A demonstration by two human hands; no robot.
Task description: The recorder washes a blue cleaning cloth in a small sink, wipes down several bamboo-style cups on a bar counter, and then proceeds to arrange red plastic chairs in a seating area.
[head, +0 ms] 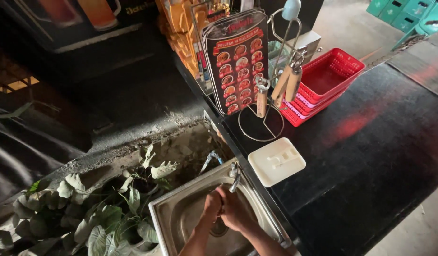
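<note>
— What does the head camera show?

— A person's left hand (pixel 212 206) and right hand (pixel 233 208) are pressed together over a steel sink (pixel 174 213), at about 6 o'clock in the frame, just below the faucet (pixel 234 176).

— Are they gripping anything?

— Fingers are closed around each other; whether something small lies between them cannot be told. No running water is clearly visible.

— How far along is the washing?

— Seemingly midway: hands are joined in the basin, not yet withdrawn or dried.

— And around them?

— A white lid (pixel 276 161) lies on the dark counter (pixel 380 151) at 3 o'clock from the faucet. A wire utensil rack (pixel 271 95), a laminated menu card (pixel 238 59) and stacked red baskets (pixel 323 83) stand toward 1 o'clock. Leafy plants (pixel 95 208) fill 9 o'clock.
</note>
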